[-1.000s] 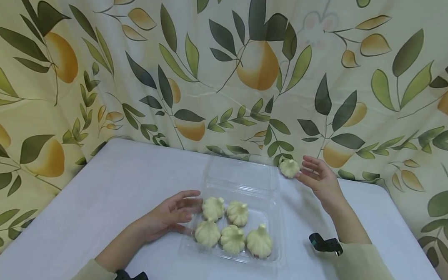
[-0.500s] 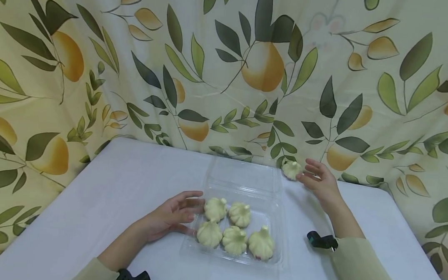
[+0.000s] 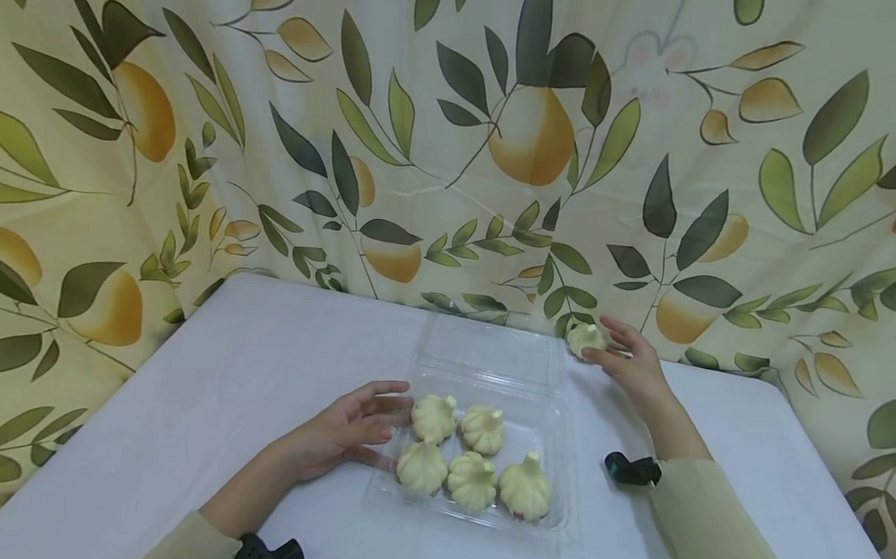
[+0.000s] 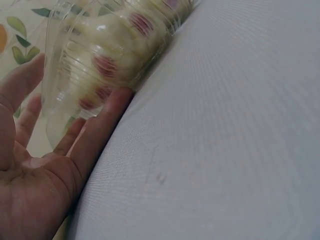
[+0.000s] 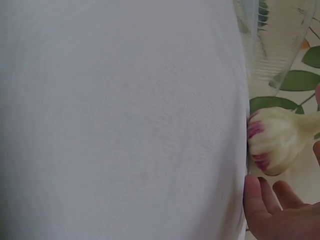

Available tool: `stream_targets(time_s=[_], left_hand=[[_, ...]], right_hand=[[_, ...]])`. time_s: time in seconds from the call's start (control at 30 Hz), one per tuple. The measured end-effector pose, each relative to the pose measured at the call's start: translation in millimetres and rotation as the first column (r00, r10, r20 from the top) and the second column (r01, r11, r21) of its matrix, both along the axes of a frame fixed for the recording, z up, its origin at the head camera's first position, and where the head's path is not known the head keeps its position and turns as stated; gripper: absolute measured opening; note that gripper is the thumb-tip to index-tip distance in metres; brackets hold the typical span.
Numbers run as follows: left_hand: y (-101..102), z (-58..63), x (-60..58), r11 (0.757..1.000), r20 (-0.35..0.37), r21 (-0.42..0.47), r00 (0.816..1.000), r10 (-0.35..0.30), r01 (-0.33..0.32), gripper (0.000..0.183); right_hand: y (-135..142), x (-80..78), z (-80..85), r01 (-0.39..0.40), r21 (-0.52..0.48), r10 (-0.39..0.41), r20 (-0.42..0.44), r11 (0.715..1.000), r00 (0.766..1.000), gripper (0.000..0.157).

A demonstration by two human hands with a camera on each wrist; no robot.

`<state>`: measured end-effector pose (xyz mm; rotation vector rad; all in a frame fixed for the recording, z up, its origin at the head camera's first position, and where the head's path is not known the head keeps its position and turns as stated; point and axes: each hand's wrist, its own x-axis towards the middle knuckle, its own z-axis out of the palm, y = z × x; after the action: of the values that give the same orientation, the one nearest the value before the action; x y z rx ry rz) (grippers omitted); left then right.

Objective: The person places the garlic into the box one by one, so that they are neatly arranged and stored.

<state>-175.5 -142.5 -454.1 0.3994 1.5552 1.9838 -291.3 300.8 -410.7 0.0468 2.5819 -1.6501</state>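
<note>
A clear plastic clamshell box (image 3: 561,451) stands on the table with its lid (image 3: 490,352) folded back. Several pale garlic bulbs (image 3: 472,481) sit in it in two rows, the back right spot bare. My left hand (image 3: 344,429) rests at the box's left side, fingers spread and touching its wall; the left wrist view shows fingertips (image 4: 117,100) against the clear plastic. Beyond the box, near the table's back edge, lies one more garlic bulb (image 5: 275,140) with purple streaks at its base. My right hand (image 3: 632,363) reaches round it with loosely bent fingers, a small gap visible in the right wrist view.
A white cloth covers the table (image 3: 265,346). Directly behind its back edge hangs a curtain (image 3: 437,187) printed with fruit and leaves. Black wrist cameras (image 3: 632,469) sit on both sleeves.
My right hand has moved slightly left, closing in on the lone garlic bulb. The left hand stays at the box. The whole head view has shifted a little.
</note>
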Motion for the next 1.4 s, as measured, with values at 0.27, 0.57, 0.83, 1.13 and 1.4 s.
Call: stream_targets(time_s=[0.27, 0.57, 0.83, 1.13, 1.4], left_hand=[[1.4, -2.0, 0.0, 1.0, 0.004, 0.001, 1.0, -0.002, 0.002, 0.069], [1.0, -2.9, 1.0, 1.0, -0.011, -0.001, 1.0, -0.001, 0.001, 0.067], [-0.7, -1.2, 1.2, 1.0, -0.015, -0.001, 1.0, 0.0, 0.0, 0.067], [0.2, 0.5, -0.3, 1.0, -0.011, 0.006, 1.0, -0.004, 0.004, 0.066], [1.3, 2.3, 1.0, 1.0, -0.01, -0.01, 1.0, -0.003, 0.002, 0.067]], right_hand=[[-7.0, -5.9, -4.2, -0.034, 0.044, 0.034, -0.006, 0.998, 0.999, 0.084], [-10.5, -9.5, -7.1, -0.094, 0.104, 0.096, -0.013, 0.99, 0.995, 0.068], [-9.8, -7.7, -10.6, 0.009, 0.109, 0.005, -0.122, 0.994, 0.993, 0.051], [-5.2, 4.9, -3.3, 0.039, 0.002, -0.039, -0.099, 0.999, 0.994, 0.053], [-11.0, 30.4, 5.0, -0.001, -0.174, -0.025, -0.147, 0.985, 0.989, 0.052]])
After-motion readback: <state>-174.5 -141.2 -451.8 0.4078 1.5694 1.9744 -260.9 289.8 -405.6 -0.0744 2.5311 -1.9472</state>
